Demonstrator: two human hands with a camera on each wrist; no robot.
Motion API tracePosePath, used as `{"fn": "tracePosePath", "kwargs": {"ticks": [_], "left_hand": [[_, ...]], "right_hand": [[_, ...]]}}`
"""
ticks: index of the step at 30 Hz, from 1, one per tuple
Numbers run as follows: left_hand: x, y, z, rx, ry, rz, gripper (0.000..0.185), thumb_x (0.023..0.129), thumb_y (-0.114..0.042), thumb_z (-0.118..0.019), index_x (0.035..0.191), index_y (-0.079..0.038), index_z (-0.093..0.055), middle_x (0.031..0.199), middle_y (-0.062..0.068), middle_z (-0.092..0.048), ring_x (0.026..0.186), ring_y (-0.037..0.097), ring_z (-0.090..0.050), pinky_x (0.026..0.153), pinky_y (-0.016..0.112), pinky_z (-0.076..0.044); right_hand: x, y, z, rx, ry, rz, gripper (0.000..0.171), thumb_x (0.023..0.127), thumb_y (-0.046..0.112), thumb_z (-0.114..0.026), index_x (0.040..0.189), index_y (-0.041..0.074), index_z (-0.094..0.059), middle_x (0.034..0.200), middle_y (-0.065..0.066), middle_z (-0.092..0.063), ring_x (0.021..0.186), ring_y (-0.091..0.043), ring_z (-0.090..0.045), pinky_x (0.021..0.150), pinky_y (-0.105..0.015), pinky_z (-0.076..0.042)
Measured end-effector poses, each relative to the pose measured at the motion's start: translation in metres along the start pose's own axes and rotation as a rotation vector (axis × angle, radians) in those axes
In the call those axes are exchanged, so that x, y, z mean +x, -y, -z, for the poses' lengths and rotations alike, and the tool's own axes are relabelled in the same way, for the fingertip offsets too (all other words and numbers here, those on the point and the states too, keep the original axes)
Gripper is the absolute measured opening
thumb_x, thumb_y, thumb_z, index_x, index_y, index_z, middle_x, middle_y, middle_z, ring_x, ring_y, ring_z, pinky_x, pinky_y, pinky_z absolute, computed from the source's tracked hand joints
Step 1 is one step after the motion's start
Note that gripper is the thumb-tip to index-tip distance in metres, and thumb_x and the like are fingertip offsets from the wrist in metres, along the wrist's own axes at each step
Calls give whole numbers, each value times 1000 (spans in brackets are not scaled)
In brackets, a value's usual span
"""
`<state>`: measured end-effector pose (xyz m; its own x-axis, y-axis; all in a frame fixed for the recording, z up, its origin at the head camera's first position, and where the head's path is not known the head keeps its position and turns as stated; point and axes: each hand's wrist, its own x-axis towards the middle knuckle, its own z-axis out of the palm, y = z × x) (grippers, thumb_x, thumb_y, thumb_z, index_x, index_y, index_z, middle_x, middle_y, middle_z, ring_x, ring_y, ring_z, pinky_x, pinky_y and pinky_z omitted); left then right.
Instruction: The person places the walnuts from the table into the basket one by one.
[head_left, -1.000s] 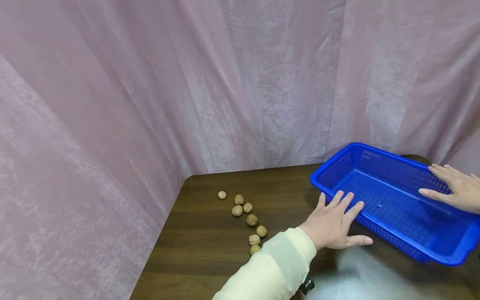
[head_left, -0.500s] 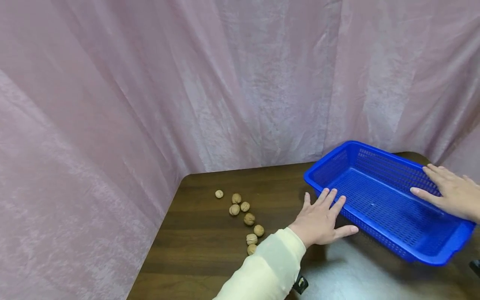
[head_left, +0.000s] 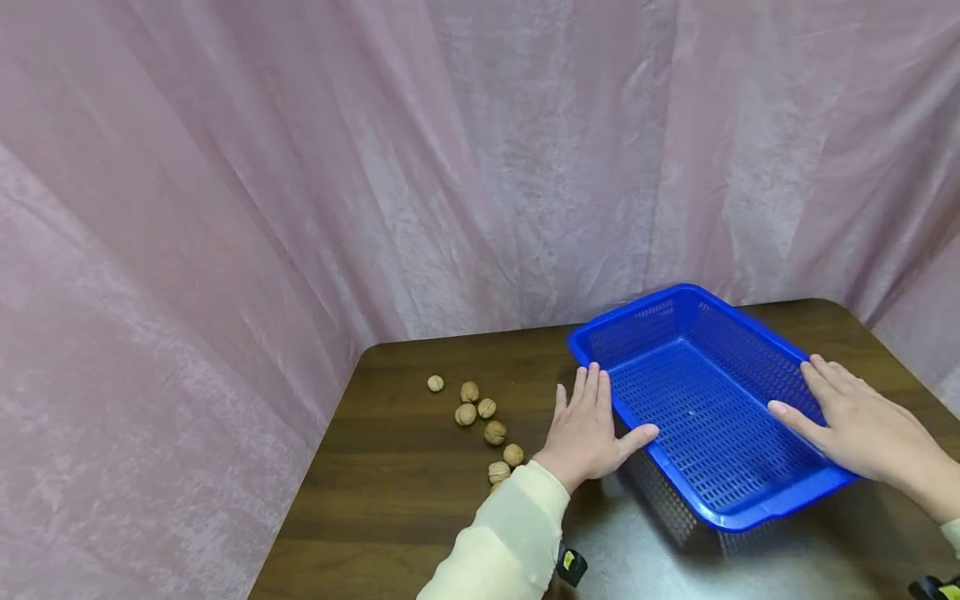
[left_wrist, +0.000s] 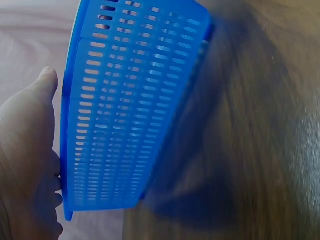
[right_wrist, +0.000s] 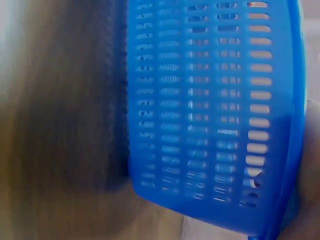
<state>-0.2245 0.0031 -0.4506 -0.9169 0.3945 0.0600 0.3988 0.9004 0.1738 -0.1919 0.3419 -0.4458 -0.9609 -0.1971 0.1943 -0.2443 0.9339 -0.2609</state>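
Note:
A blue perforated plastic basket (head_left: 697,417) lies between the two hands in the head view, with nothing inside it. My left hand (head_left: 587,433) is at its left long rim, fingers straight, thumb lying across toward the rim. On the opposite rim rests my right hand (head_left: 862,417), fingers extended and thumb reaching over the inside. In the left wrist view the left hand (left_wrist: 27,145) is along the rim of the basket's slotted side (left_wrist: 125,100). The right wrist view shows the other slotted side (right_wrist: 215,110), with only part of the right hand (right_wrist: 310,175) at the edge.
Several walnuts (head_left: 494,432) are scattered on the dark wooden table (head_left: 390,500) left of the left hand; the sleeve partly covers one. Pink curtains (head_left: 487,167) hang behind the table and along its left side.
The basket has moved left and turned, its near end swinging left toward the person. Both hands have moved left along with it. The walnuts have stayed in their arrangement.

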Motion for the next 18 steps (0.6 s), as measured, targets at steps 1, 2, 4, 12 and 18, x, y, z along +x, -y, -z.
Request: {"fn": "tracePosePath", "kwargs": {"ticks": [1, 2, 4, 12, 18], "left_hand": [[0, 4, 0, -8, -7, 13, 109, 76, -89, -11, 155, -13, -4, 161, 4, 2, 146, 19, 7, 116, 51, -5], [0, 7, 1, -12, -9, 28, 111, 75, -90, -11, 155, -13, -5, 161, 4, 1, 146, 19, 8, 116, 51, -6], [-1, 16, 4, -15, -12, 47, 113, 74, -91, -11, 155, -12, -6, 161, 5, -1, 146, 19, 8, 115, 52, -6], [-3, 56, 13, -62, 14, 130, 116, 73, -92, -19, 155, -11, -9, 161, 6, -3, 146, 19, 6, 113, 57, -7], [-5, 77, 19, -75, 29, 149, 116, 73, -92, -29, 156, -13, -9, 161, 1, -4, 146, 18, 2, 114, 56, -7]], "right_hand": [[-3, 5, 0, 5, -6, 7, 88, 96, 51, -50, 143, -17, -22, 148, -39, -15, 141, -47, -2, 112, -48, 11], [-5, 10, 0, 8, -15, 14, 88, 95, 51, -51, 143, -17, -24, 148, -39, -16, 141, -47, -4, 113, -47, 10], [-10, 21, -1, 15, -29, 27, 88, 95, 51, -53, 143, -16, -26, 148, -37, -18, 142, -45, -5, 114, -45, 9], [-26, 65, -18, 43, -96, 122, 87, 90, 49, -62, 143, -13, -32, 151, -30, -22, 146, -31, -1, 115, -36, 8], [-37, 86, -29, 64, -141, 191, 89, 87, 48, -66, 143, -11, -32, 154, -26, -21, 146, -21, 3, 112, -22, 11]]}}
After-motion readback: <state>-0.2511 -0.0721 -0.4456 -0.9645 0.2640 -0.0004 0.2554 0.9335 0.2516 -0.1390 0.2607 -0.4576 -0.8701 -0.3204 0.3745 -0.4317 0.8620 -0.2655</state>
